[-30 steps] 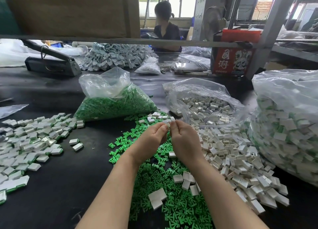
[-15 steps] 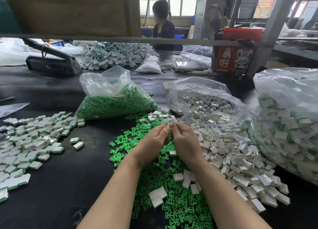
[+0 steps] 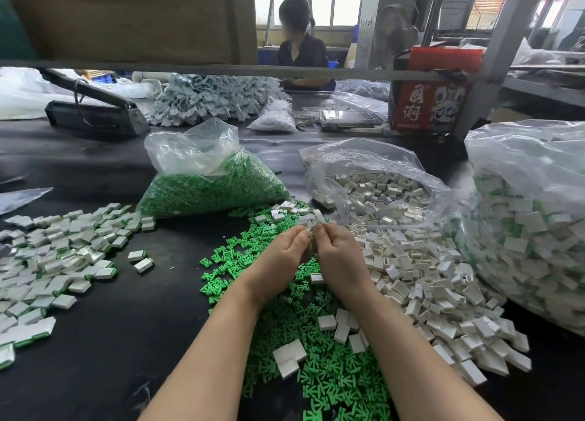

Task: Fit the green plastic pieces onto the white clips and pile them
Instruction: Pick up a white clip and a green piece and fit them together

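Note:
My left hand (image 3: 280,259) and my right hand (image 3: 340,257) meet fingertip to fingertip above the black table, pinching a small part between them; the part is almost wholly hidden by the fingers. Loose green plastic pieces (image 3: 285,319) lie spread under my wrists. Loose white clips (image 3: 421,281) form a heap to the right. A pile of fitted white-and-green clips (image 3: 53,256) lies at the left.
A clear bag of green pieces (image 3: 209,186) and an open bag of white clips (image 3: 376,189) stand behind my hands. A big bag of fitted clips (image 3: 531,224) fills the right edge. A red box (image 3: 427,104), a grey tool (image 3: 95,113) and another person (image 3: 300,50) are at the back.
Both hands stay together at the same spot, with only slight finger motion. The camera view has shifted a little.

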A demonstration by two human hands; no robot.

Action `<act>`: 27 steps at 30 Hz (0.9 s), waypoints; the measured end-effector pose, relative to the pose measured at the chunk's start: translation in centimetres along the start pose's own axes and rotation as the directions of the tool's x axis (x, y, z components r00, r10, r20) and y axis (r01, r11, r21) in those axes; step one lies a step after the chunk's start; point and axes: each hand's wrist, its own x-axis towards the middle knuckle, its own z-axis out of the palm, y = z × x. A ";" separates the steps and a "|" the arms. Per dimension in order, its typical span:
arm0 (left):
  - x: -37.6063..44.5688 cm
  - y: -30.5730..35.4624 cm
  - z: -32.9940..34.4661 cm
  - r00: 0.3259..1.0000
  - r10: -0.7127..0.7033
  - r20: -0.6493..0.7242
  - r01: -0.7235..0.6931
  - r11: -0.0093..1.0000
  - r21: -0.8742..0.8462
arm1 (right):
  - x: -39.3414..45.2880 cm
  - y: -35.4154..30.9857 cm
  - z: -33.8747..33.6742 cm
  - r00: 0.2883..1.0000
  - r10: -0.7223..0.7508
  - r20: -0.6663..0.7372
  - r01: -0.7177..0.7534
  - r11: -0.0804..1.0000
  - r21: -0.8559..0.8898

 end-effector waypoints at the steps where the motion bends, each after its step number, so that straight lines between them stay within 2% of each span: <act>1: 0.0 0.1 0.0 1.000 -0.011 0.005 0.012 1.000 -0.018 | 0.0 -0.1 0.0 1.000 -0.009 0.001 0.009 1.000 0.012; 4: -0.2 0.6 -0.5 0.999 0.003 0.044 0.001 0.995 -0.095 | 0.2 -0.5 -0.4 0.999 -0.052 0.008 0.051 0.993 0.102; 8: -0.3 1.4 -2.1 0.998 0.057 0.025 -0.060 0.989 0.138 | 0.6 -0.8 -1.3 0.994 -0.082 0.075 0.070 0.986 0.153; 10: -0.3 1.2 -2.5 0.997 0.070 -0.026 -0.065 0.985 0.161 | 0.5 -0.8 -1.5 0.990 -0.061 0.125 0.035 0.979 0.199; 14: -0.5 1.6 -2.3 0.993 0.084 -0.078 -0.078 0.994 0.077 | 0.3 -0.8 -2.1 0.959 0.069 0.275 -0.179 0.900 0.397; 17: -0.6 2.2 -2.2 0.991 0.114 -0.067 -0.111 0.993 0.045 | 0.3 -0.8 -2.7 0.865 0.194 0.464 -0.412 0.803 0.432; 19: -0.7 2.6 -2.2 0.987 0.140 -0.084 -0.137 0.989 0.047 | 0.3 -0.8 -2.8 0.791 0.222 0.570 -0.510 0.754 0.414; 23: -0.4 3.2 -2.2 0.974 0.197 -0.110 -0.178 0.970 0.163 | 0.3 -0.9 -2.9 0.710 0.118 0.694 -0.562 0.689 0.457; 27: -0.4 3.5 -2.1 0.978 0.190 -0.090 -0.181 0.978 0.105 | 0.3 -0.8 -2.4 0.721 0.049 0.691 -0.553 0.641 0.532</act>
